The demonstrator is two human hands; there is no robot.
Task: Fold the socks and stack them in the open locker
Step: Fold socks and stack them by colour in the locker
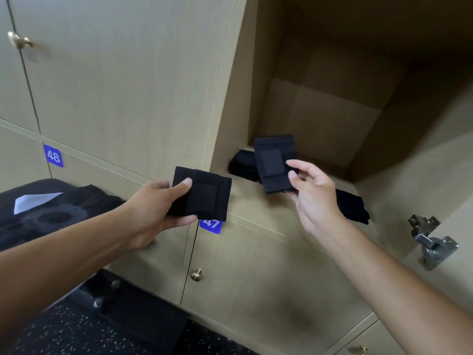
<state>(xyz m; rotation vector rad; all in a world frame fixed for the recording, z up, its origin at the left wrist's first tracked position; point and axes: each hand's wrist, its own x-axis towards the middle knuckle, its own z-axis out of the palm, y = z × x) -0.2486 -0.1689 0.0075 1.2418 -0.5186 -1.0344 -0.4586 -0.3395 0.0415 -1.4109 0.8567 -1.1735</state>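
Note:
My left hand [151, 208] grips a folded black sock [204, 194] in front of the locker wall, thumb on top, just left of the open locker [320, 119]. At the locker's mouth, my right hand [314, 198] pinches a second folded black sock [275, 162] between thumb and fingers. Behind that sock, a low pile of folded black socks [242, 163] lies on the locker floor at its front left. More black sock fabric [354, 206] lies on the floor to the right, partly hidden by my right hand.
Closed wooden locker doors surround the opening, with blue labels 48 [53, 156] and 47 [211, 225]. A brass knob [196, 274] sits below. The open door's metal hinge [430, 242] juts out at right. A black bench [51, 208] with dark fabric and a white paper stands at left.

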